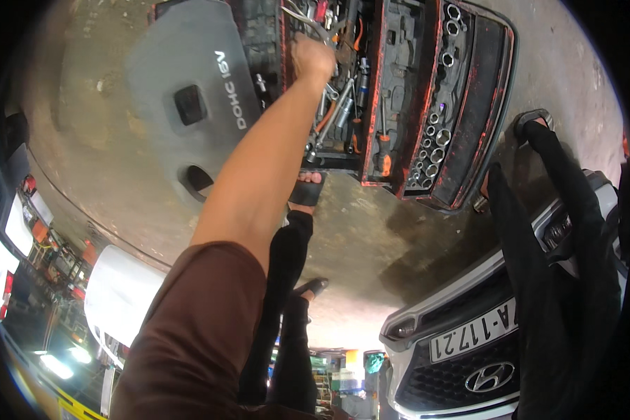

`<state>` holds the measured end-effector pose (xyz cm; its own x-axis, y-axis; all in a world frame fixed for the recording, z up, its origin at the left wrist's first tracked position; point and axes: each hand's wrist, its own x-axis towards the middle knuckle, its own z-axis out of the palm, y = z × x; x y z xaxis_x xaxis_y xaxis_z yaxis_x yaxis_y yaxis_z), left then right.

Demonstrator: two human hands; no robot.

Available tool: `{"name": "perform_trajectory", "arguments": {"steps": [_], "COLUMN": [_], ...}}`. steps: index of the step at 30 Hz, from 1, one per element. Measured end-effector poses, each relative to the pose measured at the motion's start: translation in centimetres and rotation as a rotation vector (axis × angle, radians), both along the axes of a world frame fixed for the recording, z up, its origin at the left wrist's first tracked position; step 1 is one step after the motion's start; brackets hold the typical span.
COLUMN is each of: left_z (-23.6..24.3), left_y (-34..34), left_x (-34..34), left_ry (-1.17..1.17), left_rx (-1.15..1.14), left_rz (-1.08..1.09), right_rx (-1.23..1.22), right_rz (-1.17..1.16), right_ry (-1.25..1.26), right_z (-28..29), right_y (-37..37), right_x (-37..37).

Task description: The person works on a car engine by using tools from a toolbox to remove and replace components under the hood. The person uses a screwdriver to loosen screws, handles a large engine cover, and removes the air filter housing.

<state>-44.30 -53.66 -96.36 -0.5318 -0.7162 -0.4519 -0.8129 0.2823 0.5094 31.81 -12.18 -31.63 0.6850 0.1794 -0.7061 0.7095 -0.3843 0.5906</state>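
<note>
My left hand (pixel 312 59) reaches down into a black toolbox with worn red edges (pixel 435 105). Its fingers are curled closed among loose tools in the middle tray; what they grip, if anything, is hidden. A curved silver tool (pixel 305 17) lies right by the fingertips. Below the hand are a socket extension bar (pixel 345 110) and several wrenches. One tray over rests an orange-handled screwdriver (pixel 384 154). Chrome sockets (pixel 437 155) line the right-hand tray. My right hand is out of view.
A grey plastic engine cover (pixel 147 77) lies left of the toolbox. My foot (pixel 306 189) is close to the toolbox's near edge. Another person's black-trousered legs (pixel 539 280) stand at right, before a white car's front grille (pixel 462 350). A white panel (pixel 122 290) is at lower left.
</note>
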Motion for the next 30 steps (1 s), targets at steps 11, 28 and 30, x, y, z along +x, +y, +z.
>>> {"name": "perform_trajectory", "arguments": {"steps": [11,28,30], "left_z": [1.3,51.0,60.1], "left_y": [-1.0,10.6,14.9], "left_x": [0.2,34.6,38.4], "left_ry": [-0.051,0.164,-0.219], "left_rx": [-0.205,0.018,0.261], "left_rz": [-0.243,-0.974,-1.261], "right_rx": [-0.045,0.328,0.371], "right_rz": [-0.021,0.474,0.52], "right_ry": [0.093,0.897,0.96], "right_z": [-0.7,-0.2,4.4], "right_y": [1.8,3.9,5.9], "right_x": [1.9,-3.3,-12.1]}}
